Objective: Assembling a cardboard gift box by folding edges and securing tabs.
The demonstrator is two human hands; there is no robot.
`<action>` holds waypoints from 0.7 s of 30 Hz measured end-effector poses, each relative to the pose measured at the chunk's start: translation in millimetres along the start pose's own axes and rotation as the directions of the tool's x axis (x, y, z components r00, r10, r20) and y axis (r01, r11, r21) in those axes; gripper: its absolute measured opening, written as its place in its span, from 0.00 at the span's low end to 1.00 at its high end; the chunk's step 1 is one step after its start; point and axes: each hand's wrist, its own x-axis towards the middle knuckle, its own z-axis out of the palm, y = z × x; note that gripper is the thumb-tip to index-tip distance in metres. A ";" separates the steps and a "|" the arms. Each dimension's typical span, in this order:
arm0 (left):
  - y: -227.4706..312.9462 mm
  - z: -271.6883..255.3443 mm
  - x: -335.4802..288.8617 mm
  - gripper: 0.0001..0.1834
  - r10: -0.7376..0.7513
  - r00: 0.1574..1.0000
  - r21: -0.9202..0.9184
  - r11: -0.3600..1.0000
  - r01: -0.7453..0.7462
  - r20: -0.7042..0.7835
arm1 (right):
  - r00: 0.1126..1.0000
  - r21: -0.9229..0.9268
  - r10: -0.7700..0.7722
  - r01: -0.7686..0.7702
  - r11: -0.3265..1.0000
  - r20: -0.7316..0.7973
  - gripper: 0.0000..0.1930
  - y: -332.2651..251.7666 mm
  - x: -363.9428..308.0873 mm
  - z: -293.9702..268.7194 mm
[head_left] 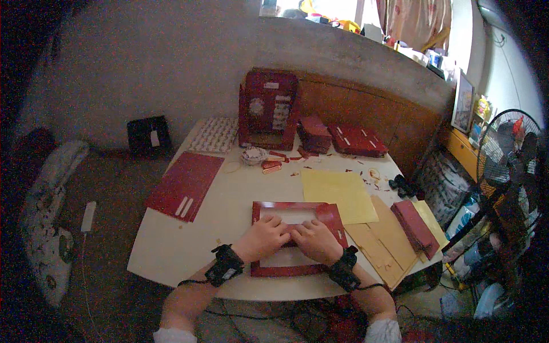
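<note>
A dark red cardboard frame (258,268) with cut-out openings lies at the table's front edge. My left hand (264,239) and my right hand (316,240) meet over its middle, fingers curled down and nearly touching. Both appear to pinch a red strip that crosses the frame; my fingers hide most of it. Black bands with cables circle both wrists. Just beyond the right hand, a yellow sheet (337,194) reaches close to the frame's corner. Brown cardboard (386,251) lies to the right of the frame.
A red sheet (186,183) lies at the left. Behind stand an upright red box (269,103) and red card stacks (314,134) (359,141), with red scraps (272,166) in front. More red pieces (415,228) lie at the right edge. A black fan (509,148) stands beyond the table.
</note>
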 end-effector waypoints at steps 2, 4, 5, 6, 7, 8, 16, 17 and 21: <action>1.7 -3.1 1.8 0.05 0.010 1.000 0.029 1.000 -0.009 -0.019 | 1.000 -0.013 -0.003 0.003 1.000 -0.016 0.06 0.1 0.1 0.3; 1.8 -4.9 2.9 0.05 0.019 0.999 0.037 0.999 -0.018 -0.044 | 1.000 -0.015 0.004 -0.004 1.000 0.000 0.06 -0.1 0.0 -0.3; 2.0 -5.1 2.9 0.05 0.029 0.997 0.043 0.999 -0.026 -0.070 | 1.000 -0.017 0.010 -0.010 1.000 0.016 0.07 -0.4 -0.1 -0.2; 2.0 -5.0 3.3 0.05 0.030 0.997 0.045 0.999 -0.027 -0.070 | 1.000 -0.018 0.010 -0.010 1.000 0.014 0.07 0.1 -0.2 -0.4; 1.9 -4.2 3.3 0.05 0.026 0.997 0.062 0.998 -0.022 -0.069 | 1.000 0.000 0.005 -0.005 1.000 -0.025 0.07 0.9 -0.4 0.0; 1.7 -3.4 3.3 0.05 0.021 0.997 0.080 0.997 -0.016 -0.068 | 0.998 0.019 0.000 0.001 1.000 -0.064 0.07 1.5 -0.8 0.6; 1.2 0.6 9.3 0.05 0.051 0.978 0.078 0.996 -0.036 -0.202 | 0.991 0.076 0.030 -0.020 0.997 -0.131 0.08 12.5 -2.9 -8.1; 1.0 -0.2 10.5 0.04 0.071 0.965 0.065 0.996 -0.056 -0.251 | 0.989 0.053 0.015 -0.008 0.999 -0.148 0.08 13.6 -3.7 -12.6; 1.0 3.0 12.9 0.04 0.128 0.950 0.092 0.990 -0.106 -0.285 | 0.984 -0.013 -0.042 0.040 0.999 -0.173 0.06 11.8 -4.1 -18.0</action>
